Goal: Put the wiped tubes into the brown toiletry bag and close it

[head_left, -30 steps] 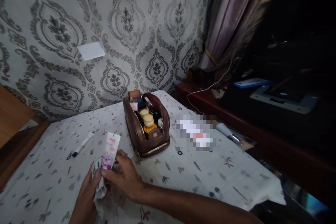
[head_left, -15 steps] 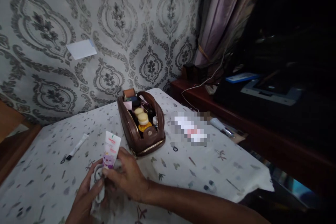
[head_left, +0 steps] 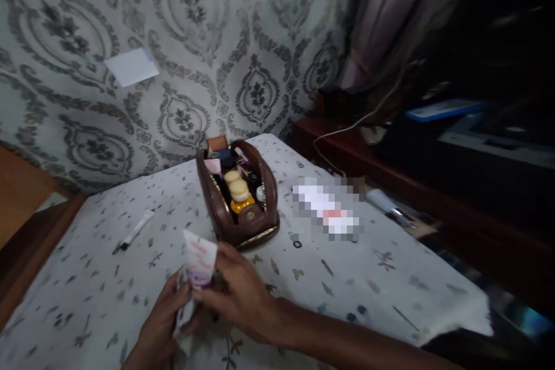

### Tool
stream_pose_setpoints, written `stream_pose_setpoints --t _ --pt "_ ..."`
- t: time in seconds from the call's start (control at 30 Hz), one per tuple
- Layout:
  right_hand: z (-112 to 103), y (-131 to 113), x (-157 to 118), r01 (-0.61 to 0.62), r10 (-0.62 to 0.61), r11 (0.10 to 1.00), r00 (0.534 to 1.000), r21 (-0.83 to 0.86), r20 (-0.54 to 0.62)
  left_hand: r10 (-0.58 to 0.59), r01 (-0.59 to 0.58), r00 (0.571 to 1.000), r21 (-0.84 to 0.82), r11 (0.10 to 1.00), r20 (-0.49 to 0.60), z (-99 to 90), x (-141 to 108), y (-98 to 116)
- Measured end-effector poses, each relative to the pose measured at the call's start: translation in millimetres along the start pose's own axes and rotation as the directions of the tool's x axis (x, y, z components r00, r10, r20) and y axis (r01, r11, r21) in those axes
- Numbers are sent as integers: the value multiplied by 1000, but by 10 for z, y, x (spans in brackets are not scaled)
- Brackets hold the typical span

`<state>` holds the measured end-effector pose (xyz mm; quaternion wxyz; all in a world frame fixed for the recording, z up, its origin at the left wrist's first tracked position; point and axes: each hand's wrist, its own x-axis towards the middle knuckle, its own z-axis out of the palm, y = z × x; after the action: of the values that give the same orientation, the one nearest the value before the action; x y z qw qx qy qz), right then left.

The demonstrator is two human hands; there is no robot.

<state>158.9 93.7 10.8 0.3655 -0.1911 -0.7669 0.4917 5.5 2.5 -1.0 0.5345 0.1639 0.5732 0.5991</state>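
Note:
A white tube with pink and purple print (head_left: 201,257) is gripped in my right hand (head_left: 243,292), its flat end up. My left hand (head_left: 162,315) is closed on a pale cloth (head_left: 184,309) that touches the lower part of the tube. Just beyond my hands stands an open brown bag (head_left: 223,225), holding yellow-capped bottles (head_left: 240,193) and other small items. A small slim tube with a black cap (head_left: 137,228) lies on the patterned table cover (head_left: 99,254) to the left.
A blurred-out white and pink item (head_left: 325,208) lies right of the bag. Beyond it are a pale tube (head_left: 384,202) and a white cable (head_left: 359,124). Patterned wall behind; dark red wooden furniture at right.
The view has shifted, so most things sit a little differently. The tube is tilted more to the right, and both hands appear further right, still holding the tube and the cloth.

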Motion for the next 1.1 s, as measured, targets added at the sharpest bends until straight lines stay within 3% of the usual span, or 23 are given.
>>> stream_pose_setpoints --t 0.1,0.23,0.4,0.5,0.57,0.63,0.7,0.77,0.83,0.9,0.93,1.0,1.03,1.1 --pt "-162 -48 -63 7 -8 1000 1000 17 17 -30 34 989 -25 999 144 140 58 -24" --pt "-380 -147 -87 64 -63 998 994 15 -89 -56 55 956 11 998 288 279 86 17" --pt "-661 -321 -43 82 -78 996 981 15 -179 -73 43 976 143 989 204 397 48 140" --pt "-811 -387 -52 26 -23 1000 974 11 -224 -76 23 971 228 973 229 449 21 218" --pt "-915 -424 -75 -23 24 1000 959 8 -281 -59 -25 960 295 955 273 490 -5 271" --pt "-1036 -466 -92 -61 58 998 927 3 -371 8 -105 968 377 920 251 540 -36 328" --pt "-1171 -509 -91 -80 69 997 875 -3 -479 134 -190 980 483 855 148 598 -60 389" --pt "-1303 -534 -65 -59 41 998 819 -13 -573 319 -282 947 591 756 44 651 -62 455" --pt "-1413 -527 -19 -11 -12 999 782 -33 -623 514 -401 857 678 616 40 679 -29 529" --pt "-1492 -493 34 38 -65 998 769 -56 -636 639 -528 753 727 439 160 673 37 613" --pt "-1521 -471 59 53 -82 996 767 -65 -637 652 -575 717 739 351 249 661 75 656" --pt "-1569 -424 99 62 -96 995 761 -76 -642 603 -630 691 741 232 399 639 141 730" --pt "-1590 -404 112 62 -93 996 761 -71 -642 580 -635 694 741 217 426 639 160 755" --pt "-1620 -371 117 65 -70 997 776 -32 -626 582 -600 724 755 265 370 680 150 767"
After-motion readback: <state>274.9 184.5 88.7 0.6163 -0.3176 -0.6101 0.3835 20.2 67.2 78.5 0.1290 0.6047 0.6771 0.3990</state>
